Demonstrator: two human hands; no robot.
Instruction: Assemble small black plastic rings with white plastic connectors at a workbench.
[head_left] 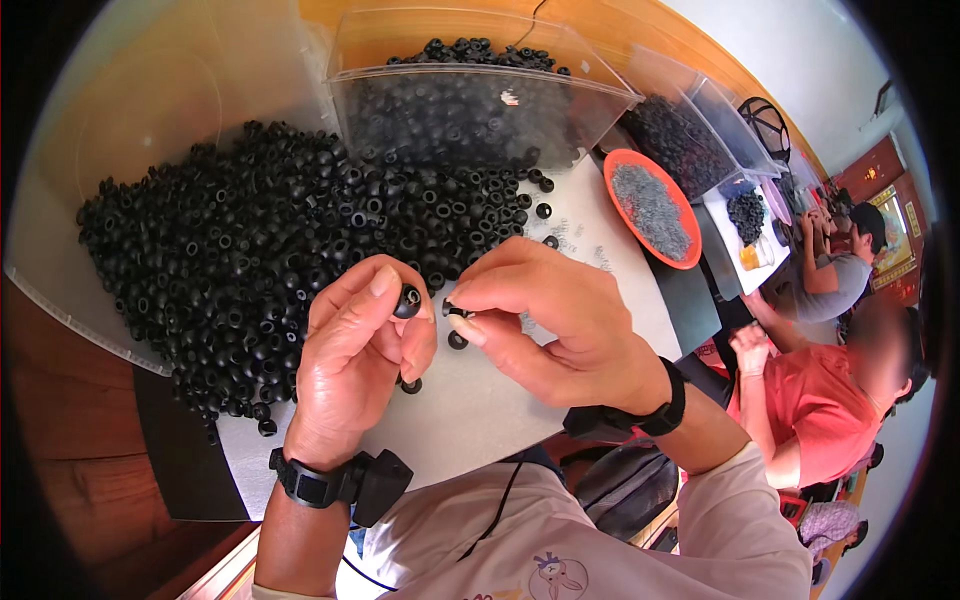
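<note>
My left hand [350, 365] is closed around a round black bead-like piece [407, 300], its hole turned toward my right hand. Between the thumb and index finger of my right hand [565, 320] is a small dark piece with a shiny part [456, 310], mostly hidden by the fingertips. The two hands are close together but apart, above the white tabletop [480, 425]. A loose black piece [457, 340] lies beneath the right fingertips. To the left and behind spreads a large heap of similar black pieces [250, 240], many showing round holes.
A clear plastic bin [480, 72] behind the heap holds more black pieces. Small springs [570, 238] lie scattered on the tabletop. An orange bowl [690, 225] is filled with springs. Another clear bin [735, 130] stands farther right. People sit along the right side, one in red [815, 400].
</note>
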